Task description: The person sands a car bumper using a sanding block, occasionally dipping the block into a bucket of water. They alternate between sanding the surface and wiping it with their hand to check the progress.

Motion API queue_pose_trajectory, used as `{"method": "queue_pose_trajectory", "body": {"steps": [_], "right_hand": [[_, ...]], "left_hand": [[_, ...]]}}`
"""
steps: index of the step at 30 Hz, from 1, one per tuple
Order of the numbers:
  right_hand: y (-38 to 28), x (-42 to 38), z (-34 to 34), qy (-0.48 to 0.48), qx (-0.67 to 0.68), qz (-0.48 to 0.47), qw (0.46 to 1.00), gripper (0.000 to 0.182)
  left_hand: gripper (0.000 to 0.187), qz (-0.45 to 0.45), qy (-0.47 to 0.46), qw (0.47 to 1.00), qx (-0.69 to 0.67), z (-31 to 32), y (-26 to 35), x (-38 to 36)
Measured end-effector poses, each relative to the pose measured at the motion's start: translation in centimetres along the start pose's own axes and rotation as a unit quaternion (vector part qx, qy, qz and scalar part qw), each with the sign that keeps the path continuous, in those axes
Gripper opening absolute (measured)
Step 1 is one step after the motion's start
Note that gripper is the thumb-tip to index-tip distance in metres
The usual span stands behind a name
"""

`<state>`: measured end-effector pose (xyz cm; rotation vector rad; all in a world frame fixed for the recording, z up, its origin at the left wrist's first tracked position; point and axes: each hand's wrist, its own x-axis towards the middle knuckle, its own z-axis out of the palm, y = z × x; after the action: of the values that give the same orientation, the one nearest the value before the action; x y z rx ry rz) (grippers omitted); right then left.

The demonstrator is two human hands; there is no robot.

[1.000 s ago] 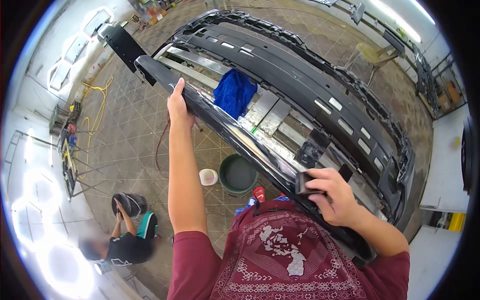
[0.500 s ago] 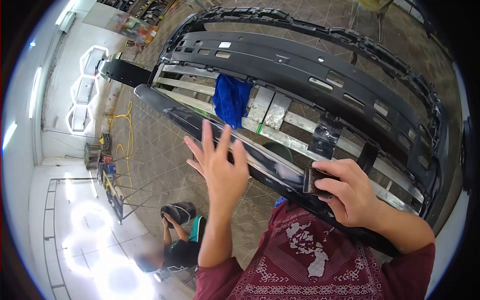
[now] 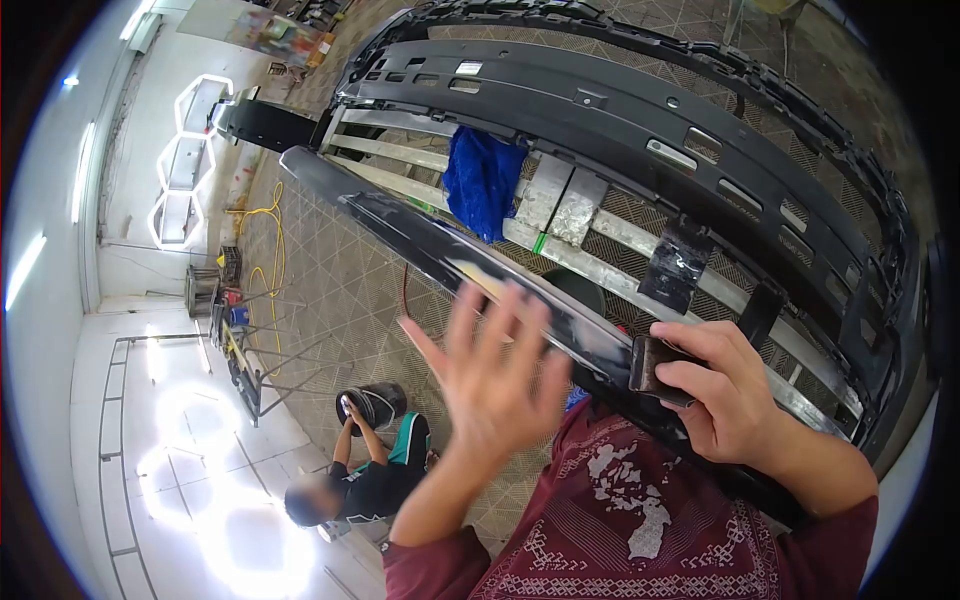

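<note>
My left hand (image 3: 497, 385) is open, its fingers spread and slightly blurred, over the edge of a long black bumper strip (image 3: 395, 228). Under and beside its fingertips the strip shows pale, dull patches. A small dark sanding block (image 3: 648, 362) sits in the grip of my right hand (image 3: 722, 395), thumb and fingers wrapped round it, right at the near part of the strip. Behind the strip, a crumpled blue cloth (image 3: 482, 182) hangs over the metal slats (image 3: 612, 272) of a stand.
A large black bumper (image 3: 540, 95) curves across the far side. At the lower left a seated person (image 3: 385, 485) has their hands at a black bucket (image 3: 375, 408). A yellow hose (image 3: 279, 240) lies on the tiled floor, near a thin-legged metal stand (image 3: 243, 380).
My left hand has moved right and closer to me along the strip, fingers still spread. My right hand keeps the block in its grip. The whole view has shifted slightly.
</note>
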<state>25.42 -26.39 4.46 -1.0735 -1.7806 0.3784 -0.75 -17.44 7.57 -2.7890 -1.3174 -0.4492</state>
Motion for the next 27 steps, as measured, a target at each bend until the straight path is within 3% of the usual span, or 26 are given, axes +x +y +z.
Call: {"method": "queue_pose_trajectory", "body": {"steps": [3,6,15,20,25,27], "right_hand": [[0.0,0.0,0.0,0.002,0.002,-0.003,1.000,0.057],[-0.1,0.0,-0.1,0.002,-0.001,-0.006,1.000,0.058],[-0.2,-0.1,0.0,-0.004,-0.002,-0.008,1.000,0.058],[-0.3,-0.1,-0.2,-0.006,-0.001,-0.005,1.000,0.057],[-0.3,-0.1,-0.1,-0.003,-0.003,-0.006,1.000,0.058],[-0.3,-0.1,0.0,0.001,-0.003,-0.009,1.000,0.058]], "left_hand": [[0.043,-0.029,0.035,0.993,0.108,0.2,-6.5,2.6],[0.039,-0.015,0.024,0.993,0.118,-0.2,-8.8,3.3],[0.037,0.046,0.017,0.998,0.028,0.1,-3.3,0.8],[0.042,0.182,-0.001,0.978,-0.105,0.7,1.9,-1.8],[0.058,0.202,-0.025,0.977,-0.064,0.0,-1.4,-0.1],[0.057,0.136,-0.018,0.991,0.001,-0.1,-4.7,1.0]]}}
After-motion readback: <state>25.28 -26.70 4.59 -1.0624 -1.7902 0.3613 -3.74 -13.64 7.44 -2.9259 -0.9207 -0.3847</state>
